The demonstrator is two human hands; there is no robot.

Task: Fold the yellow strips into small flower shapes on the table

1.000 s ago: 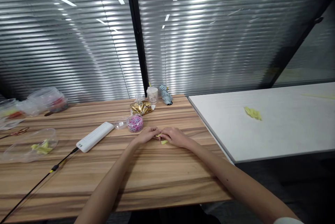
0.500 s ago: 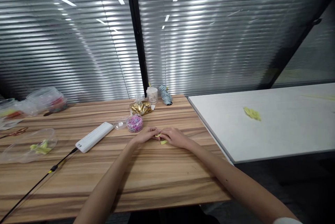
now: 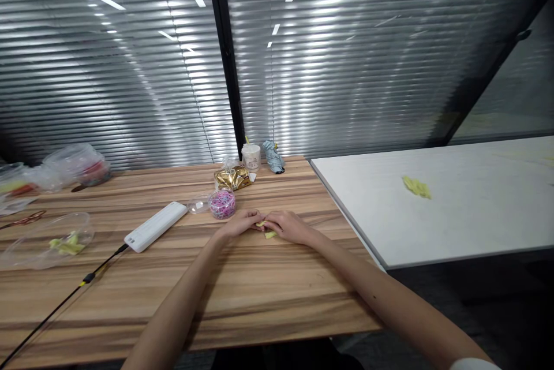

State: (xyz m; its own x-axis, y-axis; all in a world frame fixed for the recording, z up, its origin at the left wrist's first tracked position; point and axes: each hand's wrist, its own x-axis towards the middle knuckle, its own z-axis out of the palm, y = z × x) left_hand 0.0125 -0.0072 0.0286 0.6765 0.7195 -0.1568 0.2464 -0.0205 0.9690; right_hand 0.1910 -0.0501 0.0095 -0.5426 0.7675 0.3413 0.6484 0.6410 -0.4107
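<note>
Over the middle of the wooden table [image 3: 277, 295], my left hand [image 3: 242, 222] and my right hand [image 3: 289, 226] meet with fingers closed around a small yellow strip [image 3: 270, 235]. Part of the strip shows between the fingertips and an end sticks out below my right hand. Whether it is paper or cloth I cannot make out. Just left of my hands stands a round clear tub of pink and purple small bands [image 3: 222, 204], with its clear lid [image 3: 198, 204] beside it.
A white power bank [image 3: 156, 225] with a black cable lies left. A clear tray [image 3: 86, 220] holds yellow pieces; scissors [image 3: 32, 218] lie near it. Behind are a gold packet [image 3: 232, 178], a paper cup [image 3: 251, 157] and a blue pouch [image 3: 273, 157]. A yellow bundle [image 3: 416, 187] rests on the white table [image 3: 433, 231].
</note>
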